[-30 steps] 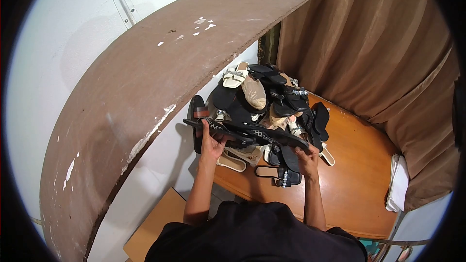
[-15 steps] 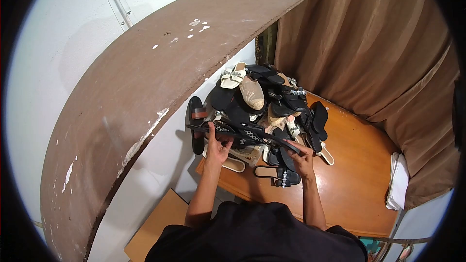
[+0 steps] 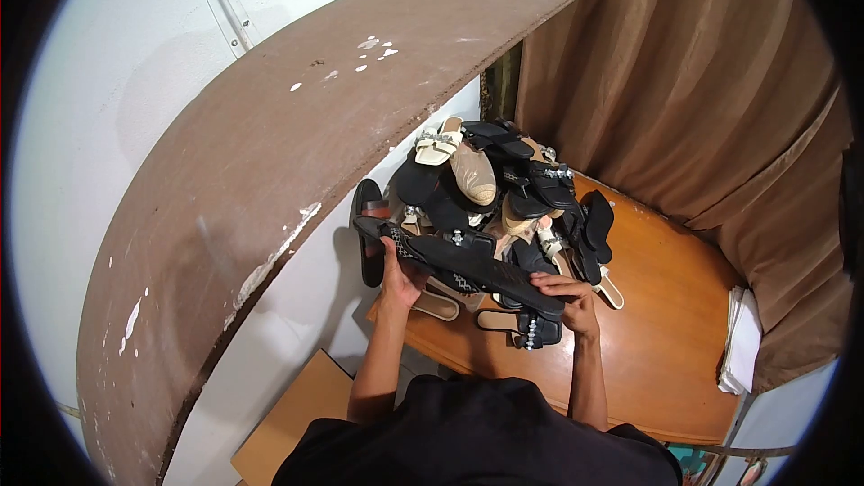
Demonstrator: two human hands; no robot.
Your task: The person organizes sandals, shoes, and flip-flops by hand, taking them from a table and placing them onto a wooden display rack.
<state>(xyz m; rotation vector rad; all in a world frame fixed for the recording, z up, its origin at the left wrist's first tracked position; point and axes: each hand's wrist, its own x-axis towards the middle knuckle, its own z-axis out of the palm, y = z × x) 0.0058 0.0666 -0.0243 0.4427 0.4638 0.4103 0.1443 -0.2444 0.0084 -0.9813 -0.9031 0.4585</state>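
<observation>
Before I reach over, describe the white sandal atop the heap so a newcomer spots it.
On the orange table, find the shoe heap. At its far end, near the curved brown panel in view, lies the white sandal. Its square toe and white straps distinguish it from the beige shoe and black sandals around it.

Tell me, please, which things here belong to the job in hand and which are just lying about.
In the job:
Black sandals, held in the left hand and right hand
Probably the footwear pile on the wooden table

Seemingly just about:
White stack by the table's right edge, perhaps paper
Brown curtain beyond the table
</observation>
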